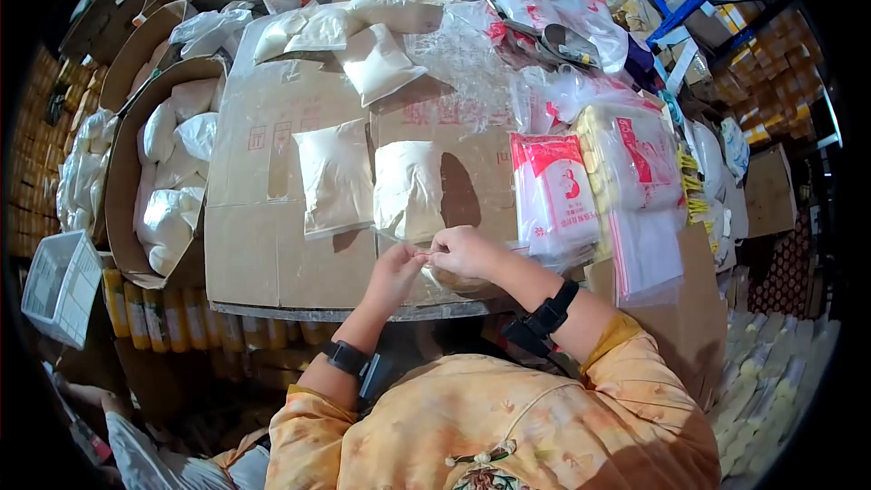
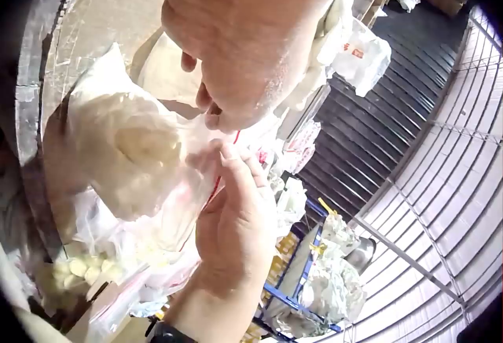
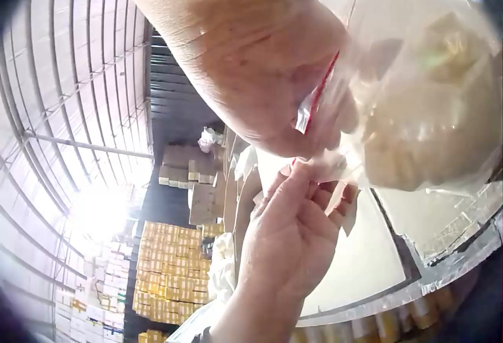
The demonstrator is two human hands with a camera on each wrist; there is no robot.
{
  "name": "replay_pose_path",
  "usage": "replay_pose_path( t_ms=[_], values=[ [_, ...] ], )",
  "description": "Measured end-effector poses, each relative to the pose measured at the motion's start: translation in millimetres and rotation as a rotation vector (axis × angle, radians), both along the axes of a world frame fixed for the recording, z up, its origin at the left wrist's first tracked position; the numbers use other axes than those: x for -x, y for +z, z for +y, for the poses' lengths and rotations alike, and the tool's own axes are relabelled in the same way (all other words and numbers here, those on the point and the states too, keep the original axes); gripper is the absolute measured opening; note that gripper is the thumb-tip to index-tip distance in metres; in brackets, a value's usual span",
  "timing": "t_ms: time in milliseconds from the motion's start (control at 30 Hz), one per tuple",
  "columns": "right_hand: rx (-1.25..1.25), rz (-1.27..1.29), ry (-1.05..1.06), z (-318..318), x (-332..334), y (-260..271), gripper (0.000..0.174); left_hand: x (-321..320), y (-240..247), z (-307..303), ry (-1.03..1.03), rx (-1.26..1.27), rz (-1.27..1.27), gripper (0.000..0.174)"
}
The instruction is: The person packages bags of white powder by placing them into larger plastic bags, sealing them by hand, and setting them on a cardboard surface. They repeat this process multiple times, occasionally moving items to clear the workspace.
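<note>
Close to the table's front edge, my left hand (image 1: 396,274) and right hand (image 1: 467,252) meet at the mouth of a clear zip bag (image 2: 130,150) of pale powder. Thumb and fingers of both hands pinch its red-lined zip strip. The powder sits as a lump in the bag's lower part, which my forearm and hands largely hide in the head view. Just beyond lie two filled powder bags (image 1: 408,189) (image 1: 336,177) side by side on the cardboard. In the right wrist view the right hand's fingertips are partly hidden behind its palm.
More filled bags (image 1: 376,63) lie farther back on the cardboard (image 1: 263,254). Red-and-white packs of bags (image 1: 555,186) are stacked on the right. A carton (image 1: 118,191) of filled bags stands left, above a white crate (image 1: 62,286). Another person's legs (image 1: 154,449) show lower left.
</note>
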State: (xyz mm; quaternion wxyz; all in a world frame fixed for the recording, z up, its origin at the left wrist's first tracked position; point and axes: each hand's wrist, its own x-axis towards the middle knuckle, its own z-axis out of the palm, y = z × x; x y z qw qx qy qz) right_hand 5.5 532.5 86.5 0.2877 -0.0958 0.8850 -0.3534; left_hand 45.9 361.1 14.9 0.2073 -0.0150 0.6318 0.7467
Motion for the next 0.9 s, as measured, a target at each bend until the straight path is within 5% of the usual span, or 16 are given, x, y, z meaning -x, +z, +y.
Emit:
replay_pose_path(
  t_ms=[667, 767, 900],
  values=[
    [-0.021, 0.369, 0.11, -0.1, -14.5, -7.5, 0.016, -1.4, -11.1, -0.1, 0.01, 0.156, 0.073, 0.015],
    [-0.013, 0.398, 0.083, 3.2, -17.5, -0.1, 0.014, 1.1, -4.4, -2.3, -0.036, 0.213, 0.085, 0.003],
    [-0.035, 0.422, 0.074, 13.1, -19.8, -1.2, 0.013, 0.4, 3.9, -0.3, -0.029, 0.237, 0.085, 0.013]
  ],
)
